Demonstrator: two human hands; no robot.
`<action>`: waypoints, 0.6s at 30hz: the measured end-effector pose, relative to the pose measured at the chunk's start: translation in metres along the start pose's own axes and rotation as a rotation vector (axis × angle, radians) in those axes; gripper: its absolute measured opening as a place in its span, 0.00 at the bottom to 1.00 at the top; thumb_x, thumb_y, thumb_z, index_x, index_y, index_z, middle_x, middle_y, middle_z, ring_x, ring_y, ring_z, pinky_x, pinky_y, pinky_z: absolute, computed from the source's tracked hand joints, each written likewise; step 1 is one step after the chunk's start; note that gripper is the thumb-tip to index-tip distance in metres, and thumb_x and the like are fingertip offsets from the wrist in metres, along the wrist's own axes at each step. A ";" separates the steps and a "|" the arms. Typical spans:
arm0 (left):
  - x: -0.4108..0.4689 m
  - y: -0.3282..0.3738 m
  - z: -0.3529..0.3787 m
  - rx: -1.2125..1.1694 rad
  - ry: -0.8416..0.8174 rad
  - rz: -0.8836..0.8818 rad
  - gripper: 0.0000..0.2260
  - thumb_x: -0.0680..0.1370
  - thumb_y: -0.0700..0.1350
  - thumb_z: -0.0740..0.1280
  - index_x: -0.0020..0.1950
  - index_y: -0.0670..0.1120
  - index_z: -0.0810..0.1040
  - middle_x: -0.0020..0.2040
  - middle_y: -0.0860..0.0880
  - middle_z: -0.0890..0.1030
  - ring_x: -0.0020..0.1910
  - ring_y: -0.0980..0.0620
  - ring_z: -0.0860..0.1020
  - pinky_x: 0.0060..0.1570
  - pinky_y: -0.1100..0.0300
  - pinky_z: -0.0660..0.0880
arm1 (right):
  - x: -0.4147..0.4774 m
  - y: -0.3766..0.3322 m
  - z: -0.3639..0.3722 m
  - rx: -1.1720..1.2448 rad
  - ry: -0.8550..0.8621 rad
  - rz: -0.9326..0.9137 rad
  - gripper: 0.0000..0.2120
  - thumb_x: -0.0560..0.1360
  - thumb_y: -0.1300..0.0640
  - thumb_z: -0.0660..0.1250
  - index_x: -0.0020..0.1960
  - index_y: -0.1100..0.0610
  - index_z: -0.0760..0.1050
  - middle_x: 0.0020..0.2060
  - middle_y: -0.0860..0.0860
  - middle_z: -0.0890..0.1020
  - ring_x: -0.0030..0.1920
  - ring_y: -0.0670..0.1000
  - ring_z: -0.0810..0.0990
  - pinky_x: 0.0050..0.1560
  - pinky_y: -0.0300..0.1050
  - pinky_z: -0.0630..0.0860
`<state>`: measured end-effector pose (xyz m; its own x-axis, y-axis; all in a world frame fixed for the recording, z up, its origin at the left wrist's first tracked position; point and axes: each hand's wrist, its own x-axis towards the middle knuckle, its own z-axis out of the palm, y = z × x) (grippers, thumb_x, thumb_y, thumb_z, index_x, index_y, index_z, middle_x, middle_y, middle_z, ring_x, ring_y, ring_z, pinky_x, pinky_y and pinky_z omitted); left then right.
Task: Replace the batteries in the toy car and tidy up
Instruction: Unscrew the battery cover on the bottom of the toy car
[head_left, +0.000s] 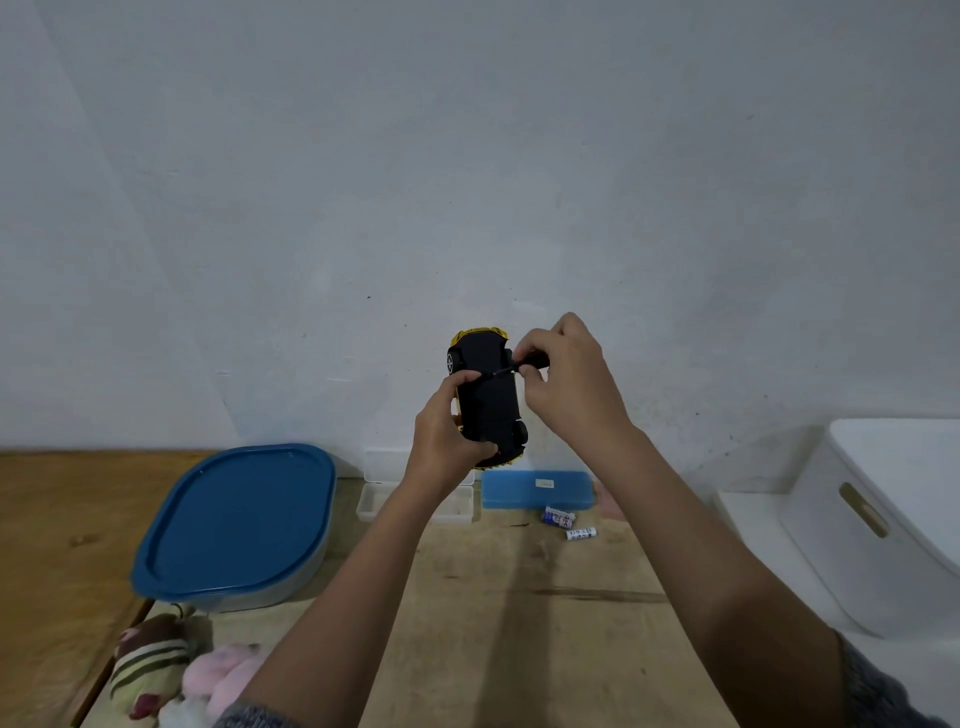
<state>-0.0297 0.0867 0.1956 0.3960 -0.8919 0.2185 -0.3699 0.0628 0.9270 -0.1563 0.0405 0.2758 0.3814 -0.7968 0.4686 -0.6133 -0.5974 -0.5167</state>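
We find the toy car (485, 395) held aloft, underside toward us, left hand (447, 431) clasping its sides. Right hand (566, 379) pinches a screwdriver (511, 367) against it. We judge it light, rigid plastic, best gripped mid-body.

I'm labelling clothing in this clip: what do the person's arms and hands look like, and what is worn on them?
Both hands, left hand and right hand, are bare: no gloves, rings or watch visible. The forearms are bare too; mottled grey knit sleeves sit pushed up near the elbows.

Dim, soft light; wide-angle edge distortion.
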 end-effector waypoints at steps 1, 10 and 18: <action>0.000 0.000 0.001 -0.004 -0.002 -0.002 0.34 0.62 0.29 0.75 0.63 0.51 0.68 0.56 0.53 0.71 0.48 0.51 0.76 0.38 0.67 0.77 | -0.001 0.000 0.000 -0.029 -0.010 0.013 0.09 0.76 0.58 0.63 0.56 0.57 0.74 0.49 0.54 0.71 0.50 0.53 0.75 0.45 0.48 0.77; 0.002 -0.004 0.006 -0.002 0.007 -0.018 0.34 0.63 0.29 0.74 0.63 0.50 0.68 0.56 0.53 0.70 0.47 0.52 0.75 0.36 0.69 0.77 | 0.005 0.006 -0.003 0.014 -0.077 0.024 0.08 0.74 0.67 0.63 0.50 0.60 0.78 0.48 0.56 0.74 0.46 0.51 0.73 0.45 0.41 0.73; 0.002 -0.008 0.008 0.020 0.011 -0.019 0.34 0.62 0.29 0.74 0.63 0.49 0.69 0.56 0.52 0.71 0.48 0.48 0.76 0.44 0.55 0.80 | 0.008 0.011 -0.003 -0.101 -0.133 0.082 0.07 0.78 0.58 0.60 0.49 0.62 0.74 0.46 0.58 0.77 0.42 0.55 0.78 0.43 0.46 0.74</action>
<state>-0.0323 0.0810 0.1862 0.4122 -0.8880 0.2040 -0.3785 0.0368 0.9249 -0.1617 0.0281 0.2756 0.4110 -0.8516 0.3253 -0.7103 -0.5228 -0.4714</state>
